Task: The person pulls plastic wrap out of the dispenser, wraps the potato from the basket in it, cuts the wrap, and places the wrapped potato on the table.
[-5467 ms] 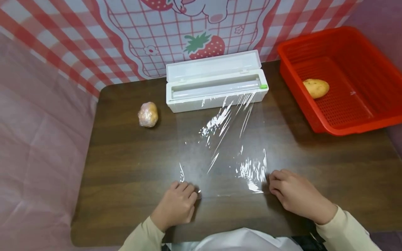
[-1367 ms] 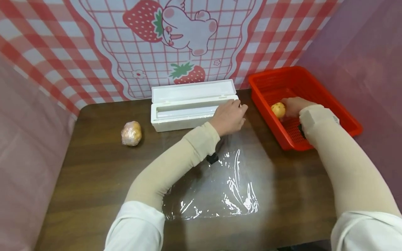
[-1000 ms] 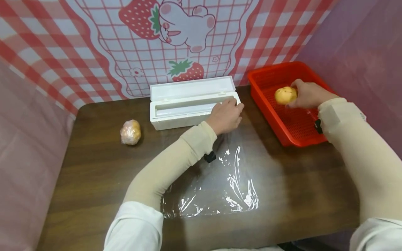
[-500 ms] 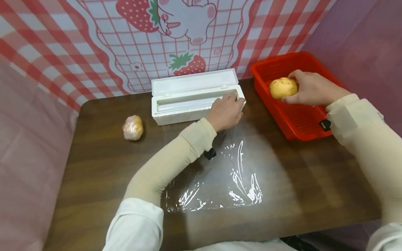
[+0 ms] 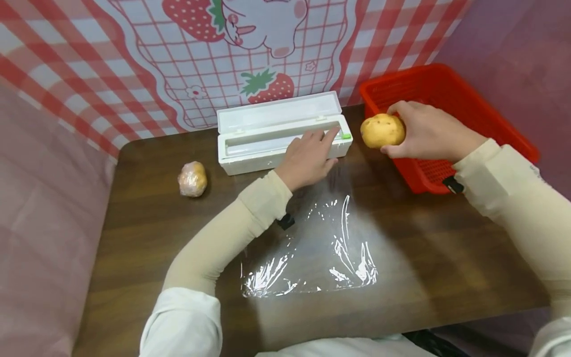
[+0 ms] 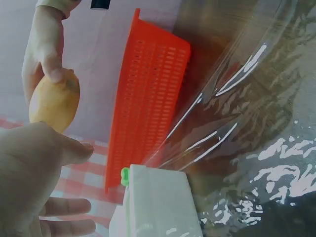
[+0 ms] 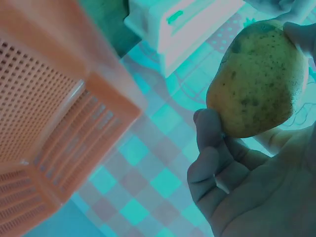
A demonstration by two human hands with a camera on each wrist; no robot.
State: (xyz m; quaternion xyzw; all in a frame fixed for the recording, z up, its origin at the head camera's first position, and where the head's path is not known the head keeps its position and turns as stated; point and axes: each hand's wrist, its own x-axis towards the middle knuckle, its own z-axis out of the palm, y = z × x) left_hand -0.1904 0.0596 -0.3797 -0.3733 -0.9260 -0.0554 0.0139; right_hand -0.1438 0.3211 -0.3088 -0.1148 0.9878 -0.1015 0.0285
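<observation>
My right hand (image 5: pixel 430 131) grips a yellow potato (image 5: pixel 382 131) between thumb and fingers, in the air beside the left wall of the red basket. Dark specks dot the potato (image 7: pixel 256 79) in the right wrist view. My left hand (image 5: pixel 308 157) is over the right part of a white cling film box (image 5: pixel 250 163), fingers extended; the left wrist view shows its thumb and fingers (image 6: pixel 69 206) apart, nothing between them. Whether it touches the box is unclear. From the box a clear sheet of cling film (image 5: pixel 312 267) stretches toward me over the table, partly hidden under my left forearm.
The red plastic basket (image 5: pixel 531 146) stands at the back right. A small film-wrapped yellowish ball (image 5: pixel 193 179) sits left of the box on the brown wooden table (image 5: pixel 151 238). The box's lid (image 5: pixel 278 111) is raised against the checkered cloth. A green slider (image 5: pixel 346 136) marks its right end.
My right hand has picked the potato out of the basket and carried it left, over the basket's wall. My left hand has moved from the box's right end slightly left, uncovering the green slider.
</observation>
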